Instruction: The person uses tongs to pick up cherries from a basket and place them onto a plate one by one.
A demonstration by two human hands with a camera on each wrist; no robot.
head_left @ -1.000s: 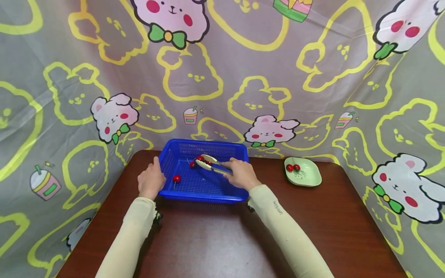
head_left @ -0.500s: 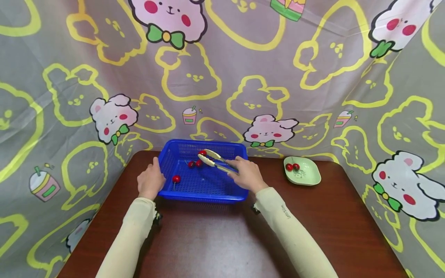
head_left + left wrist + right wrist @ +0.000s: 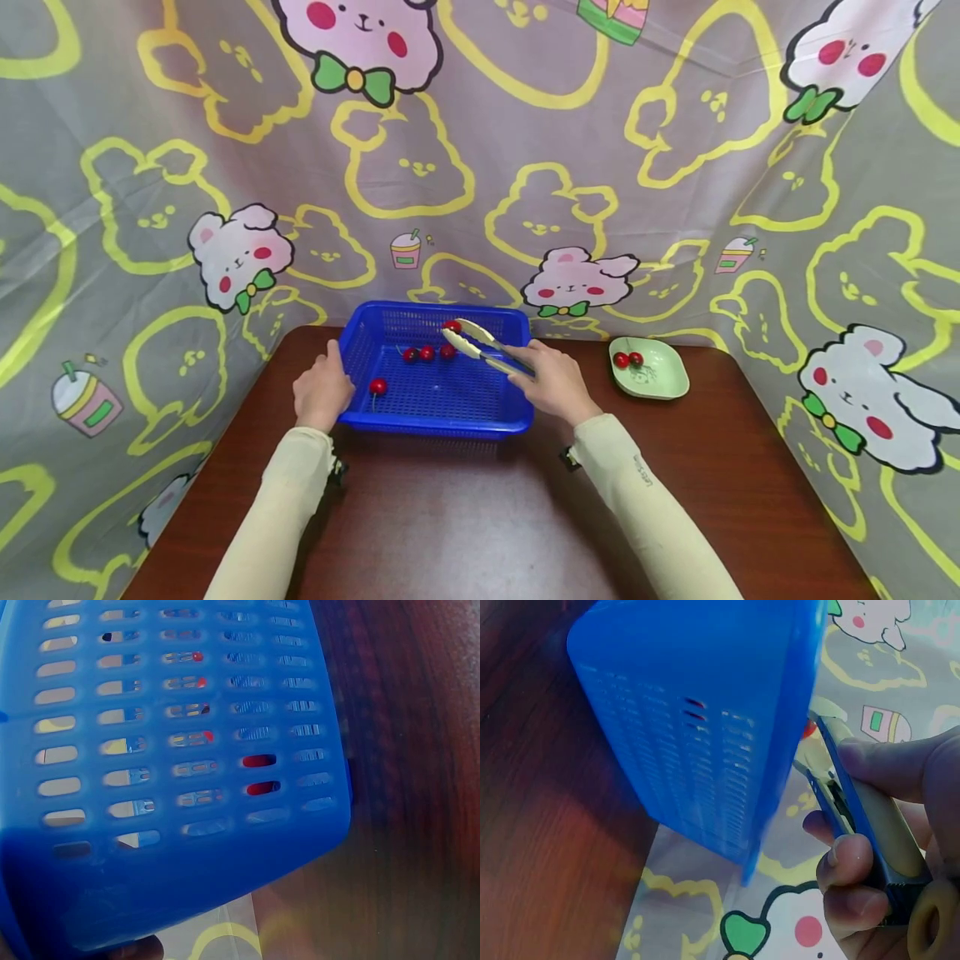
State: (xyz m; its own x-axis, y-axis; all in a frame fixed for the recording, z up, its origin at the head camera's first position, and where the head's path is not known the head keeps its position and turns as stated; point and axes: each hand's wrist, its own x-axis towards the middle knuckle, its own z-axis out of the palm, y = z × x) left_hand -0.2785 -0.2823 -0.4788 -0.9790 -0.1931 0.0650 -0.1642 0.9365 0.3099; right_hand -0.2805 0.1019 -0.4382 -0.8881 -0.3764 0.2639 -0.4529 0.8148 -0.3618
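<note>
My right hand (image 3: 555, 379) holds a pair of tongs (image 3: 491, 343) with pale tips over the back right part of a blue plastic basket (image 3: 435, 432). A red cherry (image 3: 452, 326) is pinched between the tips, above the basket floor. Several other cherries (image 3: 427, 353) lie inside, one of them alone at the front left (image 3: 378, 387). The basket's left rim is gripped by my left hand (image 3: 322, 389). In the right wrist view, thumb and fingers wrap the tongs (image 3: 877, 825). Through the slots of the basket wall (image 3: 187, 862), the left wrist view shows red bits.
A pale green dish (image 3: 663, 371) with two cherries (image 3: 628, 359) stands at the back right of the brown wooden table (image 3: 450, 525). Behind and beside the table hangs a patterned grey cloth (image 3: 427, 167).
The tongs have risen from among the cherries and moved right with one cherry between their tips. My left hand has stayed on the basket rim.
</note>
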